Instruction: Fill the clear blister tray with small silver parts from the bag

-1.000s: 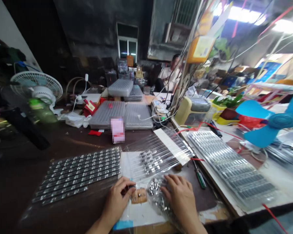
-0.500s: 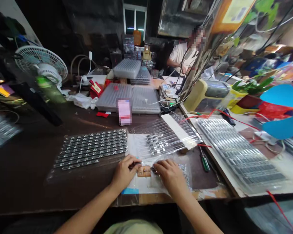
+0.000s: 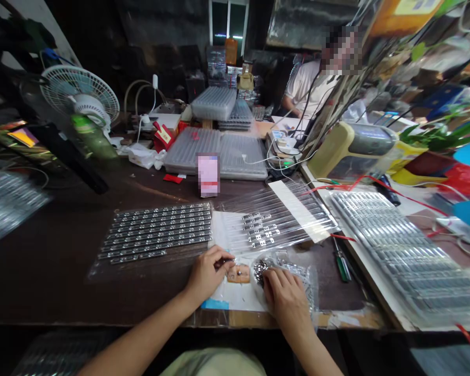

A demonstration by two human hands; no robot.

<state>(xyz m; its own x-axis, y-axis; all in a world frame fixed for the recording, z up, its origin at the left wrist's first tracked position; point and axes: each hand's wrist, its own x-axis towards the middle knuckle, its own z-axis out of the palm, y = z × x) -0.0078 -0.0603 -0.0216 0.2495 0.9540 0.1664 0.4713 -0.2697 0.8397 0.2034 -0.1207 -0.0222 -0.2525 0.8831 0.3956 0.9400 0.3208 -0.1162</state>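
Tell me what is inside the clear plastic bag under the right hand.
A heap of small shiny metal parts shows through the clear plastic bag. The right hand rests on the bag, so whatever lies beneath its palm is hidden.

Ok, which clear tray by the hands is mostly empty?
The tray with the white strip: few metal pieces, whereas the tray left of it is packed.

head cam only | I see it worn high, facing forward and down across the workbench (image 3: 55, 271) | left hand (image 3: 207, 271) and right hand (image 3: 284, 297) near, lower centre of frame | window (image 3: 227, 18) far, top centre
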